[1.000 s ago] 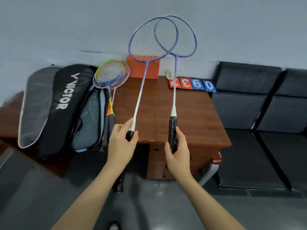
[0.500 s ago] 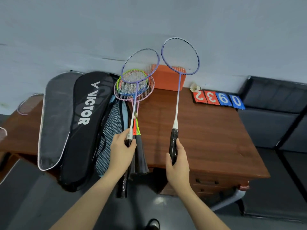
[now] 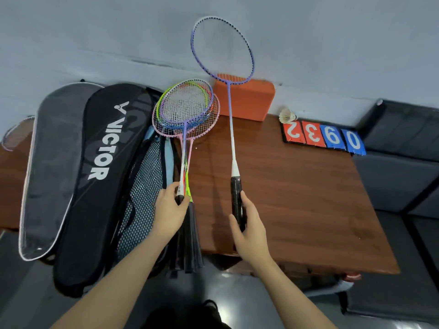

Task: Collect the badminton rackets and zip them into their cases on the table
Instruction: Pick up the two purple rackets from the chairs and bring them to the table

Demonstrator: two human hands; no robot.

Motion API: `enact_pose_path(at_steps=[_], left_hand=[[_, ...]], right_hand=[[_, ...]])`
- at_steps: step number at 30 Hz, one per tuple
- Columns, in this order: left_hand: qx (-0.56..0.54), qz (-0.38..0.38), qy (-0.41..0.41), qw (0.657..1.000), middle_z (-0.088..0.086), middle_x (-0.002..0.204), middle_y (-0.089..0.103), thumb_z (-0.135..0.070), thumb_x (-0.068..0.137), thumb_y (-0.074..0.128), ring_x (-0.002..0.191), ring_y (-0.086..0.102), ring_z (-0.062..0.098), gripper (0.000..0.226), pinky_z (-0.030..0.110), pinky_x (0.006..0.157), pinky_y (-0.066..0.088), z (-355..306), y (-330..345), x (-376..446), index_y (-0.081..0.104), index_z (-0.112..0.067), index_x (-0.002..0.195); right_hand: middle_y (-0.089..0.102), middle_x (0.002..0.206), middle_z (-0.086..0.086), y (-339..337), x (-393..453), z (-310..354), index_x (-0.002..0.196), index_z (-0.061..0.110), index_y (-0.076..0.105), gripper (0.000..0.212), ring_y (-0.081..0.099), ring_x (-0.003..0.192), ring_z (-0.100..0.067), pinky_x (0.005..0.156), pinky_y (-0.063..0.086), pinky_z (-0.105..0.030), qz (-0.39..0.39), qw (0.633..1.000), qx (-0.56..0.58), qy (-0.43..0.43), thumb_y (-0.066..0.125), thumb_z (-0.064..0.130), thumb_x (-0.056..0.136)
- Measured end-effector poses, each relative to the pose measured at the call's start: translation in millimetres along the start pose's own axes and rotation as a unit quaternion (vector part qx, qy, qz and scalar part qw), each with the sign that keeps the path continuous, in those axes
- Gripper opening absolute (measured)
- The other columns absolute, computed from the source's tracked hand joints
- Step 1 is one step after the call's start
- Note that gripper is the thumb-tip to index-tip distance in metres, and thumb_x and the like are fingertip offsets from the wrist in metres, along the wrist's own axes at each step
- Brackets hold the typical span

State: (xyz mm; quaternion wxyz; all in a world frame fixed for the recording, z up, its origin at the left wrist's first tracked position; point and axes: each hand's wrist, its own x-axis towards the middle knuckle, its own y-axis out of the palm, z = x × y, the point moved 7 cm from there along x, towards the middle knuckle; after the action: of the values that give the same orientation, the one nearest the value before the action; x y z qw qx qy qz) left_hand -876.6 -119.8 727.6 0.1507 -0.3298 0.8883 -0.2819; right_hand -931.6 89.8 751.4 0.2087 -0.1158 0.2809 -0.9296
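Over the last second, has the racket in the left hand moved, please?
Yes. The left hand lowered its racket leftward, from upright before the orange block onto the racket pile.

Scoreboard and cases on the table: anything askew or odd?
The scoreboard lies flat, its digits upside down from this view. The black Victor case and grey case overhang the table's near edge, as do the stacked rackets' grips. No visible damage.

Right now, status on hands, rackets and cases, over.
Left hand grips purple racket laid on the racket stack. Right hand holds second purple racket upright over the table. Victor case alongside; nothing blocking.
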Motion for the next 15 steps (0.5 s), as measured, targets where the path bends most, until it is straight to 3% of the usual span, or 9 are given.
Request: enact_pose_path(at_steps=[2, 5, 8, 10, 15], left_hand=[[0.027, 0.063, -0.005, 0.998, 0.011, 0.104, 0.050, -0.021, 0.086, 0.063, 0.095, 0.053, 0.027, 0.049, 0.035, 0.087, 0.044, 11.1, 9.3, 8.7, 0.046, -0.014, 0.131], [0.049, 0.105, 0.009, 0.993, 0.009, 0.108, 0.046, -0.025, 0.087, 0.062, 0.100, 0.052, 0.026, 0.056, 0.037, 0.093, 0.044, 23.2, 12.6, 15.1, 0.040, -0.013, 0.137], [0.068, 0.138, 0.065, 0.986, 0.009, 0.116, 0.047, -0.028, 0.090, 0.057, 0.109, 0.049, 0.023, 0.060, 0.038, 0.099, 0.040, 25.1, 14.8, 15.5, 0.032, -0.009, 0.142], [0.073, 0.158, 0.096, 0.980, 0.009, 0.118, 0.048, -0.027, 0.091, 0.054, 0.111, 0.047, 0.023, 0.060, 0.040, 0.100, 0.038, 27.1, 15.4, 17.0, 0.029, -0.009, 0.143], [0.061, 0.224, 0.127, 0.964, 0.001, 0.138, 0.040, -0.030, 0.094, 0.049, 0.130, 0.035, 0.020, 0.055, 0.046, 0.109, 0.028, 38.3, 10.5, 24.8, 0.030, -0.015, 0.143]], right_hand=[[0.035, 0.136, 0.024, 7.1, 0.7, -0.4, 0.143, 0.025, 0.028, 0.059, 0.026, 0.116, 0.031, 0.092, 0.026, 0.005, -0.001, 1.000, -0.004, -0.004, 0.057, 0.019, 0.092], [0.043, 0.127, 0.019, 11.8, 0.3, 1.7, 0.143, 0.016, 0.033, 0.058, 0.035, 0.112, 0.027, 0.088, 0.029, 0.004, -0.021, 1.000, -0.020, -0.011, 0.059, 0.015, 0.091], [0.058, 0.101, 0.007, 13.5, -4.5, 9.8, 0.144, 0.016, 0.033, 0.058, 0.054, 0.089, -0.002, 0.073, 0.046, -0.015, -0.046, 0.997, -0.052, -0.036, 0.057, 0.020, 0.091], [0.056, 0.086, 0.004, 18.0, -11.9, 16.6, 0.145, 0.021, 0.030, 0.058, 0.052, 0.070, -0.011, 0.058, 0.048, -0.028, -0.050, 0.994, -0.082, -0.054, 0.051, 0.028, 0.091], [0.057, 0.093, 0.005, 42.7, -19.1, 27.1, 0.145, 0.033, 0.027, 0.057, 0.056, 0.066, -0.014, 0.056, 0.050, -0.040, -0.028, 0.994, -0.102, -0.031, 0.049, 0.033, 0.092]])
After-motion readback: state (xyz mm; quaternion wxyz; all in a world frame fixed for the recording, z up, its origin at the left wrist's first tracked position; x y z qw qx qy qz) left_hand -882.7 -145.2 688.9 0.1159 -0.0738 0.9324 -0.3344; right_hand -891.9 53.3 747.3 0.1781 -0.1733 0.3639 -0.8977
